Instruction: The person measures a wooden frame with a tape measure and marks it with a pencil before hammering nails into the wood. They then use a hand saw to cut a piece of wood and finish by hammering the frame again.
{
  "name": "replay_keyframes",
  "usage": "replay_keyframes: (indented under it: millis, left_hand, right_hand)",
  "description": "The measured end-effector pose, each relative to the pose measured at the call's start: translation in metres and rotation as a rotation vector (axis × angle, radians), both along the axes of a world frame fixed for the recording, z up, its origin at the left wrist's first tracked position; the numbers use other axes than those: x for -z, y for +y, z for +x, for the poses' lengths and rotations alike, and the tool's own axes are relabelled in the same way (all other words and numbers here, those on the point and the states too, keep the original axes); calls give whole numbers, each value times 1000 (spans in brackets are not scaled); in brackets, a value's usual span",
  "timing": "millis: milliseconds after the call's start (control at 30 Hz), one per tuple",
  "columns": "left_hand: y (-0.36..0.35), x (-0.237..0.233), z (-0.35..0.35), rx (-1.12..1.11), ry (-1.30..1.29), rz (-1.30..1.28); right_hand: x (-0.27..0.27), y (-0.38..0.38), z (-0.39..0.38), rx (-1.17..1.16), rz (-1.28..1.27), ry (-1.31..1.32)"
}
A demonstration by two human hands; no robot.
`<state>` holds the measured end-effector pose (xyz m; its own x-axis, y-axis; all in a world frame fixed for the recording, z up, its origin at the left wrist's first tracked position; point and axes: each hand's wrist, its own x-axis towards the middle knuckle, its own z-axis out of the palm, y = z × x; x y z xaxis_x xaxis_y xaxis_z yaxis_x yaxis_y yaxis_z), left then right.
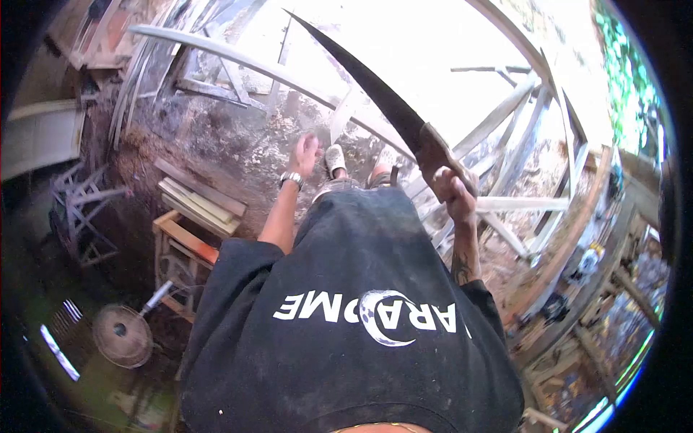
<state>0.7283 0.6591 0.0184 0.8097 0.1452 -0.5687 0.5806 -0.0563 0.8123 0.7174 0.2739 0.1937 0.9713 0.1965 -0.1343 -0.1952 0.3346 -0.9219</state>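
My right hand (453, 186) is wrapped round the wooden handle of a handsaw (372, 90). The saw's long dark blade tapers up and away to the left, its tip raised against the bright background. With loosely bent fingers, my left hand (306, 154) hangs in front of me, a wristwatch (291, 179) on its wrist and nothing visible in it. Beyond and below the hands, a long curved wooden strip (238, 59) runs across the view, passing behind the saw blade.
Wooden frames (505, 123) stand ahead on the right. Stacked boards (198, 202) lie at the left above a wooden stand (184, 242). A round fan (123, 335) is at lower left. On the right, a long bench (563, 267) carries tools. Debris covers the ground.
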Motion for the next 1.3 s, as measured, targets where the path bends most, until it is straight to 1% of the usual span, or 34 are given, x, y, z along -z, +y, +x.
replay_keyframes:
  millis: [33, 67, 133, 233, 267, 333, 367, 400, 467, 500, 600, 633, 667, 733, 767, 800, 867, 900, 1000, 1033, 1100, 1133, 1167, 1267, 1300]
  left_hand:
    - [-14, 1, 17, -123, -9, -53]
    - [-25, 9, 35, -141, -113, -4]
    - [-44, 27, 57, -175, -298, 105]
    - [-67, 15, 77, -277, -93, 231]
    - [-75, 10, 79, -418, -92, 171]
    - [-88, 2, 78, -695, -86, 55]
    - [-85, 11, 77, -830, -126, -65]
    - [-80, 15, 75, -967, -169, -185]
    - [-68, 17, 61, -1257, -199, -593]
    - [-67, 16, 56, -1324, -171, -535]
    - [-71, 4, 35, -1193, -128, -301]
    - [-65, 40, 27, -1151, -128, -308]
    - [-61, 58, 21, -984, -72, -115]
    - [-58, 74, 17, -630, 40, 253]
    - [-62, 75, 19, -512, 58, 367]
    - [-73, 63, 27, -491, 26, 351]
    - [-97, 11, 46, -447, -32, 308]
    - [-100, -8, 48, -266, 3, 462]
    - [-87, 12, 59, -202, 215, 410]
    - [-84, 15, 60, -179, 189, 501]
    - [-79, 20, 68, -169, 206, 565]
    - [-77, 23, 67, -148, 252, 532]
    - [-81, 6, 69, -126, 299, 499]
    - [-76, 49, 66, -241, 238, 351]
    - [-83, 37, 65, -210, 87, 444]
  right_hand:
    - [-27, 2, 12, -2, -243, -34]
    - [-34, 1, 21, -3, -359, -148]
    - [-41, -3, 35, -108, -362, -110]
    - [-56, 4, 55, -225, -548, -277]
    - [-57, 4, 60, -277, -592, -308]
    - [-50, 1, 70, -359, -685, -480]
    - [-46, -1, 75, -393, -726, -569]
    - [-50, -2, 77, -475, -703, -383]
    - [-48, 1, 78, -445, -675, -345]
    - [-45, 0, 77, -427, -659, -321]
    - [-35, -6, 80, -517, -693, -401]
    - [-30, -9, 79, -540, -700, -317]
    - [-27, -10, 77, -511, -696, -326]
    - [-24, -6, 72, -453, -690, -344]
    - [-33, -1, 69, -438, -662, -272]
    - [-33, 1, 66, -447, -670, -267]
    - [-30, 3, 61, -468, -691, -252]
    - [-31, 1, 63, -572, -711, -235]
    - [-40, 7, 65, -666, -684, -258]
    - [-34, 10, 60, -633, -669, -250]
    - [-27, 12, 57, -591, -696, -274]
    - [-24, 13, 57, -573, -709, -287]
    - [-26, 13, 59, -576, -700, -256]
    - [-39, 12, 59, -576, -684, -189]
    - [-44, 3, 55, -566, -692, -194]
